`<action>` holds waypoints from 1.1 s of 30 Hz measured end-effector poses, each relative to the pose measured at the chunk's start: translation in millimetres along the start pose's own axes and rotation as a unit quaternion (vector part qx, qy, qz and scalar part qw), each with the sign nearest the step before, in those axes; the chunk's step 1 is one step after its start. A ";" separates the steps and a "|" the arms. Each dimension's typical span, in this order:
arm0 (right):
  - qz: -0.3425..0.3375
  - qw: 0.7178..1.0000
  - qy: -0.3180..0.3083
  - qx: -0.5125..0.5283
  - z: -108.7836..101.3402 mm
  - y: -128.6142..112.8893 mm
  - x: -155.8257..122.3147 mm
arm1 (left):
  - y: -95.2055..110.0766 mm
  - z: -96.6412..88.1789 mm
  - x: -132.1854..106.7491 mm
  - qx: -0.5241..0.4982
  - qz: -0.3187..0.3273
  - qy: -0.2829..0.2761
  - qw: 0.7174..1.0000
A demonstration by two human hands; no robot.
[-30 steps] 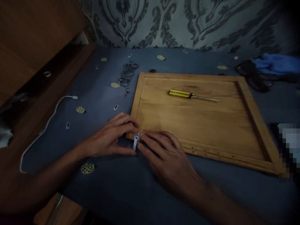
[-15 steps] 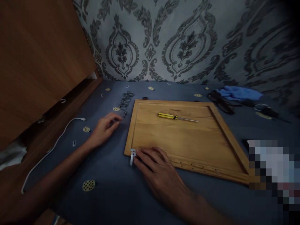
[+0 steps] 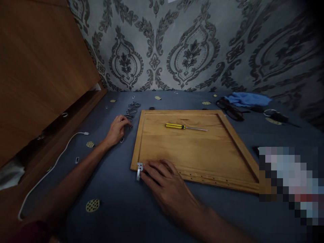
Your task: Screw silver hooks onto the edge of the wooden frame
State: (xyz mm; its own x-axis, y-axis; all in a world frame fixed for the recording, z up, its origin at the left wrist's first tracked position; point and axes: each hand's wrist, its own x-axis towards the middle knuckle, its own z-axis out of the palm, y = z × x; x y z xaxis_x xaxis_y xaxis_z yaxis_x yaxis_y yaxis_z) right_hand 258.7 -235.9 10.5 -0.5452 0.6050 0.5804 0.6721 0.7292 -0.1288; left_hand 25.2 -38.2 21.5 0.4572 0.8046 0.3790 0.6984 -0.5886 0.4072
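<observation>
Shifted since the frame one second ago: left hand (image 3: 116,130), away from the near left corner of the wooden panel (image 3: 182,148), out to the left of its far half. Thumb and fingers held narrow, tips at or just beside small metal bits (image 3: 131,126); cannot tell whether holding any.

Right hand (image 3: 165,182): lies palm down across the panel's near edge, left portion; fingers extended, tips against the metal bracket (image 3: 140,166); cannot tell whether gripping it.

Metal bracket: pale, with holes; sits at the panel's near left corner, curved arm jutting past the near edge.

Screwdriver (image 3: 175,126): yellow and black handle; lies on the panel's far half, shaft pointing right.

Pile of metal parts (image 3: 132,108): beside the panel's far left corner.

White cable (image 3: 66,145): well left of the panel.

Sunglasses (image 3: 231,110), blue cloth (image 3: 248,99): near the panel's far right corner, cloth beyond.
</observation>
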 end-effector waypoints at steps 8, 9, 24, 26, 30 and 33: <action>-0.006 1.000 -0.016 -0.008 0.6 0.7 -3.0 | -10.4 -2.7 3.1 -0.019 -0.021 0.033 0.999; -0.006 1.000 -0.016 -0.011 1.2 1.0 -3.6 | -11.2 -2.0 3.5 -0.022 -0.021 0.034 0.999; -0.012 1.000 -0.018 -0.010 2.9 1.8 -4.1 | -18.3 7.5 4.7 -0.041 -0.004 0.008 0.999; -0.006 1.000 -0.010 -0.009 3.3 1.2 -3.3 | -19.0 7.3 4.9 -0.038 0.003 0.003 0.999; -0.008 1.000 -0.016 -0.008 3.5 1.7 -2.7 | -20.3 7.8 5.5 -0.034 0.008 -0.002 0.999; -0.008 1.000 -0.019 -0.009 2.9 1.8 -3.4 | -20.9 8.6 5.8 -0.031 0.007 -0.004 1.000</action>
State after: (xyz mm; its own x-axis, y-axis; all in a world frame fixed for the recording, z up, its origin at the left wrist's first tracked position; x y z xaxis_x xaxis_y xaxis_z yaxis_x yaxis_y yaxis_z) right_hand 260.2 -235.8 6.0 -0.5751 0.6048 0.5510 0.6713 0.7338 -0.1048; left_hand 18.1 -20.6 8.0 0.4702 0.7972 0.3786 0.6574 -0.6026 0.4524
